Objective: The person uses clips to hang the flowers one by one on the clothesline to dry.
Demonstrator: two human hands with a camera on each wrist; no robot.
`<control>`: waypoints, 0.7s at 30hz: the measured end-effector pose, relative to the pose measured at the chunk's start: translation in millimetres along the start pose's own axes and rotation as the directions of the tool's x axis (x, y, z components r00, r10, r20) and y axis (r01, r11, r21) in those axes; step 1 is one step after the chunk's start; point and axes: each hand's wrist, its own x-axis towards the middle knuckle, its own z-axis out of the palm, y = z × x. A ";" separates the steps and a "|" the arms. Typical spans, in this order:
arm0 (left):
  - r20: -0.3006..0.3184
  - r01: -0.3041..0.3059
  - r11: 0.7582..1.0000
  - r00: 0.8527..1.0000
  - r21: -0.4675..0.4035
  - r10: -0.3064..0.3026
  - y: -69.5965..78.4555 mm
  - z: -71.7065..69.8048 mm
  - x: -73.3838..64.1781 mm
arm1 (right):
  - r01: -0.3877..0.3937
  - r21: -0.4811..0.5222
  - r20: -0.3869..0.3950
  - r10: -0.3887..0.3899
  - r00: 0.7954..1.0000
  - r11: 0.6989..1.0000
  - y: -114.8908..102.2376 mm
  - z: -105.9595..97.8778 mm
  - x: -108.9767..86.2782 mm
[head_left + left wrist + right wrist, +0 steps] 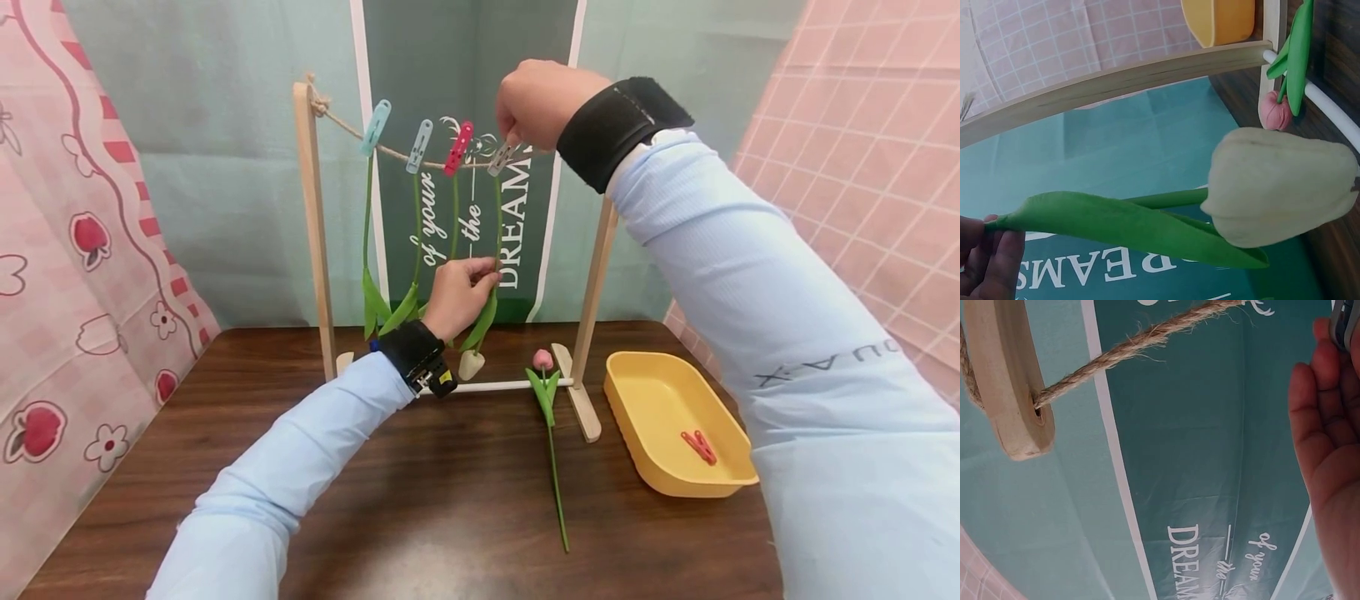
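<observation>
My left hand (461,296) pinches the green stem of a white artificial tulip (471,365), which hangs head down. In the left wrist view, thumb and fingers grip the stem beside the base of its long leaf (1116,225). Up at the twine (393,153), my right hand (551,102) pinches a grey clothespin (500,160) at the top of that stem. Part of this clothespin also shows at the edge of the right wrist view. To the left, a teal clothespin (376,127), a pale blue clothespin (419,147) and a red clothespin (458,148) hold more stems; my left hand and wrist hide their blooms.
The twine spans two wooden posts (313,225) joined low down by a white rod (517,386). A pink tulip (543,360) lies on the brown table (375,517), across the rod. At right stands a yellow basin (637,417) with red clothespins (699,447) inside.
</observation>
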 end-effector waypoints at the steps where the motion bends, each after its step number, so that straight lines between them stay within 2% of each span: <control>1: 0.001 0.002 1.000 1.000 -0.003 -0.002 -0.4 0.5 -0.5 | 0.003 -0.001 0.001 -0.003 1.000 1.000 -0.1 0.5 -0.1; 9: -0.003 -0.003 1.000 1.000 0.001 0.003 -1.6 1.9 -1.4 | 0.008 -0.011 0.019 -0.008 1.000 1.000 -2.7 1.3 0.1; 21: -0.019 0.037 0.999 0.999 0.023 -0.037 -2.5 0.5 0.4 | 0.009 -0.009 0.063 -0.008 0.998 1.000 -2.6 3.0 -2.1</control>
